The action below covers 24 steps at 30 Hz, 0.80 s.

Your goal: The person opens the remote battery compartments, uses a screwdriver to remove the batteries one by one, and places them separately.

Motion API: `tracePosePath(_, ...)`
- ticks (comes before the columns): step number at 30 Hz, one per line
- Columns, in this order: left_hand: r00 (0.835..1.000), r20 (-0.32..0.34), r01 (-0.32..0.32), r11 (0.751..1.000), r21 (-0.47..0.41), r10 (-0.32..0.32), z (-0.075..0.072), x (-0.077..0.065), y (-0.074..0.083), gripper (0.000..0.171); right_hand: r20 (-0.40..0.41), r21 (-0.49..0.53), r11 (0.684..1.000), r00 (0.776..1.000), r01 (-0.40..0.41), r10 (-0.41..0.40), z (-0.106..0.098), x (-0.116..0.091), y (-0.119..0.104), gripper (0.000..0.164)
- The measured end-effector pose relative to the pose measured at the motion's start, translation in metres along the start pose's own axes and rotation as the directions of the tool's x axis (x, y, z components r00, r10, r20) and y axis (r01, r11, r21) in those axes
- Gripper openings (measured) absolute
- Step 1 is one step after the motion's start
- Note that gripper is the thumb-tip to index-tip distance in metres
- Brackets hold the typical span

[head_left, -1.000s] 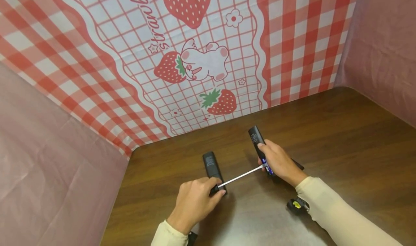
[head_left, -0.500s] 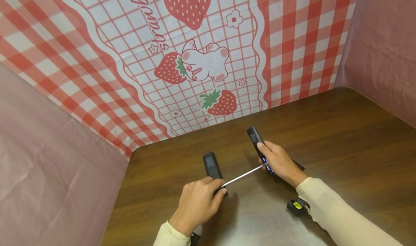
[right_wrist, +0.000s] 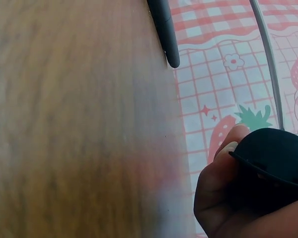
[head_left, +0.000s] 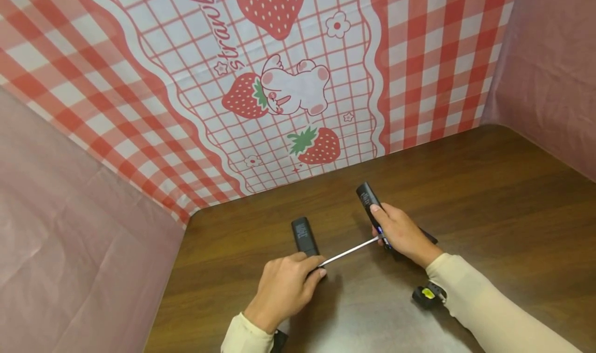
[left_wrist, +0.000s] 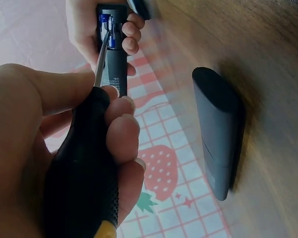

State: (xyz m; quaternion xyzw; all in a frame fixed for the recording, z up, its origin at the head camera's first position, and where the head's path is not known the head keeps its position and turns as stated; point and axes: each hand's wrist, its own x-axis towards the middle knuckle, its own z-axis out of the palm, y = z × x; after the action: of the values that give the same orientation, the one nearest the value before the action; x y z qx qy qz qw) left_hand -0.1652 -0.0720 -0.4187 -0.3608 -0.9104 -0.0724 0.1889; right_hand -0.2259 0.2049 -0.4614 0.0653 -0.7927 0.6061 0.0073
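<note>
My left hand (head_left: 285, 287) grips a screwdriver (left_wrist: 84, 158) by its black handle, which shows a bit of yellow at the butt. The thin metal shaft (head_left: 349, 250) points right, its tip at the uncovered battery compartment of a black remote control (head_left: 368, 197). Blue batteries (left_wrist: 111, 32) lie in that compartment; whether the tip touches them I cannot tell. My right hand (head_left: 402, 234) holds this remote, thumb on its back. In the right wrist view, the held remote's end (right_wrist: 273, 153) hides much of the palm side.
A second black remote (head_left: 302, 236) lies on the wooden table (head_left: 233, 234) behind my left hand. Some dark flat piece (head_left: 428, 235) sits beyond my right wrist. A strawberry-print cloth (head_left: 298, 84) hangs at the back, with pink cloth (head_left: 549, 58) on both sides.
My left hand has shifted slightly right with the screwdriver. The right hand and its remote have barely moved, though less of the blue batteries shows in the head view.
</note>
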Motion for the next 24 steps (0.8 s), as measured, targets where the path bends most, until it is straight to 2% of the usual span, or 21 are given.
tracePosePath(6, 0.999, 0.002, -0.040, 0.996, 0.085, 0.040, -0.003, 0.000, 0.006, 0.021, 0.001, -0.097, 0.995, 1.000, 0.011, -0.011, 0.002, 0.000, 0.000, 0.045)
tracePosePath(14, 0.999, 0.018, -0.031, 0.984, 0.176, 0.028, -0.012, 0.004, 0.019, 0.020, 0.009, -0.199, 0.979, 0.999, 0.037, -0.036, 0.003, -0.001, 0.001, 0.041)
tracePosePath(19, 1.000, 0.010, -0.031, 0.980, 0.195, 0.029, -0.017, 0.007, 0.025, 0.015, 0.012, -0.227, 0.973, 0.999, 0.047, -0.046, 0.001, -0.001, 0.000, 0.041)
tracePosePath(24, 0.998, -0.017, -0.059, 0.982, 0.179, 0.063, -0.017, 0.008, 0.020, 0.018, 0.000, -0.218, 0.974, 0.998, 0.054, -0.055, 0.000, -0.001, 0.000, 0.040)
